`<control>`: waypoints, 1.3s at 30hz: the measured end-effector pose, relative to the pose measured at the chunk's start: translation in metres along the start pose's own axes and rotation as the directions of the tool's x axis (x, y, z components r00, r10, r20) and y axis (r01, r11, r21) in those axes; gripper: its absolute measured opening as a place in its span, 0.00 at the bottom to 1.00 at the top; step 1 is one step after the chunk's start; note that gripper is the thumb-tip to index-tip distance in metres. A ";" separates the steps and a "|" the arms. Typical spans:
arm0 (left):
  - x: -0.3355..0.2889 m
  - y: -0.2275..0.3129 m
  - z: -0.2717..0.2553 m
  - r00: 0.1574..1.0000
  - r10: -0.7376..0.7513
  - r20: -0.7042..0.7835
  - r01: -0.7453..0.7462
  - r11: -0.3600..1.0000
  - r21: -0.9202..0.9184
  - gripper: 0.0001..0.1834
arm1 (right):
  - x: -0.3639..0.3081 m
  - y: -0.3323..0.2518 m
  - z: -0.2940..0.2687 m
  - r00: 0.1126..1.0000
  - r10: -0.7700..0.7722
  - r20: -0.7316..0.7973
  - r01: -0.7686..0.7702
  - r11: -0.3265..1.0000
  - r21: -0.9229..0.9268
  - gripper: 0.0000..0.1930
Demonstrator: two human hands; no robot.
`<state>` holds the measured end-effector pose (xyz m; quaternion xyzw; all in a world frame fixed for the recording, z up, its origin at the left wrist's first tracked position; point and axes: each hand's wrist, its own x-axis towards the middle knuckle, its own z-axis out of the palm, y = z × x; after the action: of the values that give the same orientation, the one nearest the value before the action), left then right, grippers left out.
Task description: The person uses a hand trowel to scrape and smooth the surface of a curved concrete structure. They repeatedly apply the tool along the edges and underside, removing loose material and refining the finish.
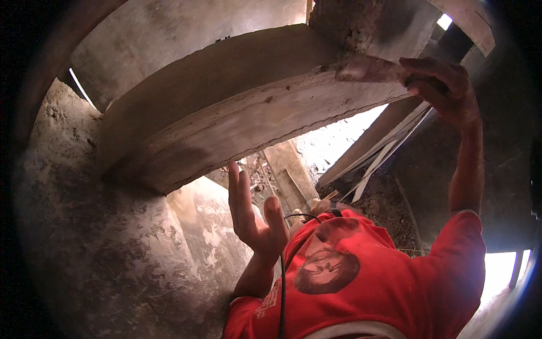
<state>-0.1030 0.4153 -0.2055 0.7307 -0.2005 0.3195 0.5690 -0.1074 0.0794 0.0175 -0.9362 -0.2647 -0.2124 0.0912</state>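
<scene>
Plastering the underside edge of a concrete beam.

The right hand [443,90] is raised and closed around a dark handle, pressing a trowel [367,69] laden with grey mortar against the lower corner of the beam [237,113], near its right end. The left hand [254,214] is open, fingers straight and spread, palm turned inward, held free in the air below the beam and touching nothing. A rough plastered wall [113,243] stands at left; wooden planks [372,147] lean beyond.
</scene>
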 end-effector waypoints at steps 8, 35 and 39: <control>0.010 -0.005 -0.005 0.999 0.000 0.043 0.001 1.000 -0.030 0.33 | 0.012 0.002 0.022 0.999 -0.047 0.012 0.048 0.996 -0.070 0.19; 0.001 -0.023 -0.008 0.992 -0.052 0.119 0.063 0.994 -0.090 0.36 | 0.017 -0.017 0.033 0.996 -0.080 -0.032 0.079 0.996 -0.029 0.20; 0.002 -0.025 -0.007 0.992 -0.007 0.126 0.018 0.996 -0.087 0.36 | 0.007 -0.008 0.019 0.993 -0.050 -0.108 0.054 0.998 0.026 0.20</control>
<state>-0.0871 0.4290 -0.2207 0.7250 -0.2453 0.2601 0.5887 -0.0994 0.0948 0.0041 -0.9149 -0.2867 -0.2609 0.1130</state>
